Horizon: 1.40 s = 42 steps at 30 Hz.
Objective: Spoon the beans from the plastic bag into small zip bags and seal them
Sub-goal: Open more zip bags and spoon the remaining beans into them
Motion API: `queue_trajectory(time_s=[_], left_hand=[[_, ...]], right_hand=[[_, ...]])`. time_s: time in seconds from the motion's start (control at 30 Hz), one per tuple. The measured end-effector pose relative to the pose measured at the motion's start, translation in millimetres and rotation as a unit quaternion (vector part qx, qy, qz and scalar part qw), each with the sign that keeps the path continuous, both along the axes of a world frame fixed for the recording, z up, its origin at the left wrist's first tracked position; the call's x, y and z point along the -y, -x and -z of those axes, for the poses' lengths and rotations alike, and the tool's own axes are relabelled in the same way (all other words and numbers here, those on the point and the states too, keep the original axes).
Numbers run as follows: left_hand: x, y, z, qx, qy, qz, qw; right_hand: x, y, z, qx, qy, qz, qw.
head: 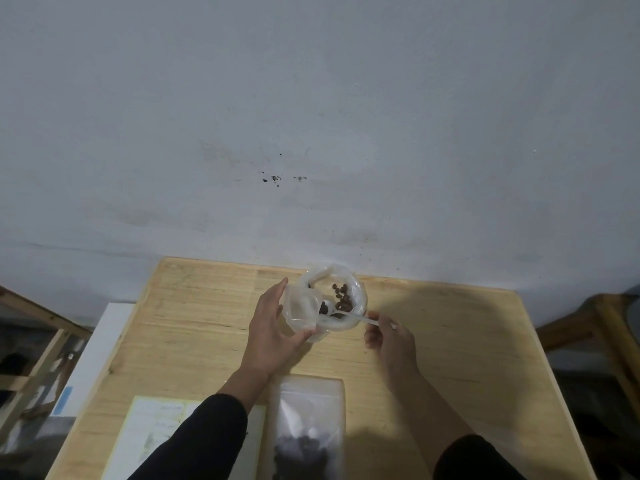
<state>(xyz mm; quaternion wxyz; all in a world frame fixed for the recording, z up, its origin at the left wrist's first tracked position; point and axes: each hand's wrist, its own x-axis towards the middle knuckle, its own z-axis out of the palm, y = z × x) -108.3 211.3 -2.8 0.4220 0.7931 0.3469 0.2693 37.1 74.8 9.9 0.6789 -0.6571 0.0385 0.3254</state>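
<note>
Beans (343, 299) (in plastic bag (332, 299)) meet the spoon (349, 317).

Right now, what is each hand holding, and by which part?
The left hand holds a small zip bag by its side. The right hand pinches the white spoon by its handle end, its bowl inside the plastic bag.

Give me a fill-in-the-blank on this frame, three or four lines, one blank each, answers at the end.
1. The left hand holds a small empty ____ beside the plastic bag.
2. The right hand pinches a white plastic ____ whose bowl lies in the bag's mouth.
3. The brown ____ lie inside the open plastic bag.
4. A filled zip bag lies flat on the wooden ____, near the person.

Answers: zip bag; spoon; beans; table
</note>
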Motion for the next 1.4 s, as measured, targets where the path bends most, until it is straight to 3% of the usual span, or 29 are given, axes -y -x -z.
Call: queue_trajectory(time_s=[0.2, 0.57, 0.87, 1.2, 1.4], left_hand=[[-2.2, 5.5, -11.6, 0.015, -0.019, 0.006, 1.000], [9.5, 11.4, -21.6, -0.005, -0.008, 0.035, 0.999], [18.8, 9.6, -24.3, -0.009, -0.009, 0.058, 0.998], [17.6, 7.7, -21.1, -0.003, -0.015, 0.058, 0.998], [13.8, 12.2, -18.5, -0.003, 0.008, 0.049, 0.999]], right_hand=[[3.7, -10.2, -21.5, 0.069, 0.008, 0.022, 0.997], [32.0, -13.9, -65.9, 0.093, -0.100, -0.011, 0.991], [52.0, 2.4, -78.0, 0.188, -0.061, -0.067, 0.978], [51.8, 2.0, -77.7, 0.160, -0.100, -0.099, 0.977], [42.6, -2.2, -66.2, 0.131, -0.098, -0.054, 0.985]])
